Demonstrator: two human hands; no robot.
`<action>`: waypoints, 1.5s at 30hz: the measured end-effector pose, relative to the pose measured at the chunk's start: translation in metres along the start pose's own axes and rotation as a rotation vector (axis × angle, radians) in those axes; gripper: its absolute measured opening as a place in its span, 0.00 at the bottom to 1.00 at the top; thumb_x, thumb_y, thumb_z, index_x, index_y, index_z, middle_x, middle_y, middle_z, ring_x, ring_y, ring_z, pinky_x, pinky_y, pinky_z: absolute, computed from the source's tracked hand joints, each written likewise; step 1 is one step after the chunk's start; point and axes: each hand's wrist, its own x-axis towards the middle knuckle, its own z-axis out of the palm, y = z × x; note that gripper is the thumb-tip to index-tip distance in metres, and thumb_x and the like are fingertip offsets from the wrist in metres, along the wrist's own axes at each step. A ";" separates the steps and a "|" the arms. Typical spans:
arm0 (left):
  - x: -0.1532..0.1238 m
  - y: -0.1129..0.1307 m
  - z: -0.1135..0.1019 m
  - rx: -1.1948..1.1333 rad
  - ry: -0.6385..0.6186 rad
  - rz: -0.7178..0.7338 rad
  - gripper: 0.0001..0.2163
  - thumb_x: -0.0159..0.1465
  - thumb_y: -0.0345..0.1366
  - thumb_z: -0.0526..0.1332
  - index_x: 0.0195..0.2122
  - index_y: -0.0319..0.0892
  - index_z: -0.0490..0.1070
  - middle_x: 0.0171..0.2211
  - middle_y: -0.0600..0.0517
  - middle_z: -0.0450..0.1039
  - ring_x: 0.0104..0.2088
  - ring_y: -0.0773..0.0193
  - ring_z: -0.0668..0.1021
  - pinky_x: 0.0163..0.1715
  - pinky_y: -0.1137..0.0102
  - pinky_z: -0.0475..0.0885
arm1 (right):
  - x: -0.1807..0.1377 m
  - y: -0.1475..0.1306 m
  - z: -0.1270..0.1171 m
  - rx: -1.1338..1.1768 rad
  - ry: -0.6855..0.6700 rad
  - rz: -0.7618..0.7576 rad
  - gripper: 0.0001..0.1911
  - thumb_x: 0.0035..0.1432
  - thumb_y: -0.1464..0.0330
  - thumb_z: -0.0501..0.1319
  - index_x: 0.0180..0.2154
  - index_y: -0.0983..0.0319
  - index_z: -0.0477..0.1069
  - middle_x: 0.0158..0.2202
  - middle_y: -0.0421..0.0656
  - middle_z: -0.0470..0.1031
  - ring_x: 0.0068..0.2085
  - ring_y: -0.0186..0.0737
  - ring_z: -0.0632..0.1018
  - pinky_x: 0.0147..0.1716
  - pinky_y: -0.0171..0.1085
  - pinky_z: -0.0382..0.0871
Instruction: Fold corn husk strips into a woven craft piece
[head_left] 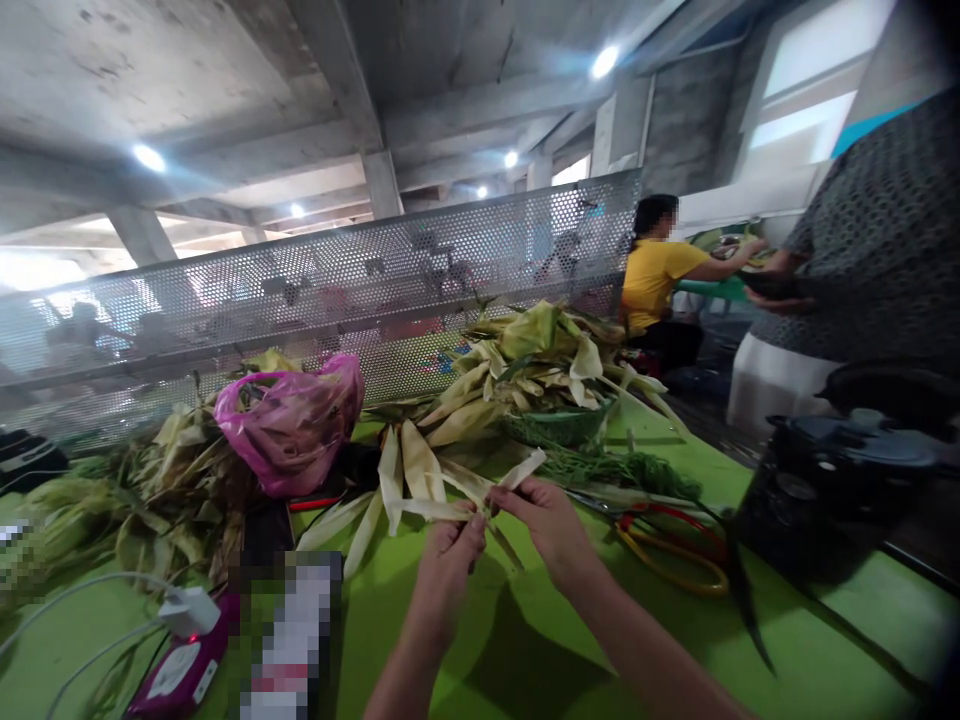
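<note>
A pale husk strip (431,509) is held above the tabletop, its narrowed part gathered between the two hands and its free end projecting to the left of the grip. Both grips are narrow: the strip is pinched between thumb and fingers of the left hand (454,542), and pale husk is likewise pinched in the right hand (541,512), with a flat end rising beyond the fingertips. Whether this is one strip or two cannot be told, the junction being partly covered by the fingers. The material is judged to be very light, thin and pliable across its width, stiffer along its fibres, hardly slippery, and liable to split lengthwise if pulled sideways. Hold is best taken close to the gathered part, with the fibres pressed flat together; the thin free ends are judged the weaker places. Just beyond the grip, loose husk leaves (422,465) are fanned out; farther beyond and to its right, a husk heap (536,345) is borne by a green basket (551,428). Scissors (624,522) are laid to the right of the grip, and a pink bag (300,430) is seen beyond it to the left. All is supported by a green tabletop (660,640).
</note>
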 end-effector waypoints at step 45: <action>0.000 0.012 -0.012 0.156 0.036 0.011 0.20 0.54 0.53 0.67 0.28 0.38 0.75 0.17 0.60 0.53 0.20 0.72 0.52 0.21 0.73 0.48 | 0.011 -0.008 -0.024 -0.477 -0.166 -0.208 0.09 0.54 0.62 0.64 0.26 0.59 0.75 0.25 0.40 0.73 0.30 0.41 0.70 0.31 0.36 0.59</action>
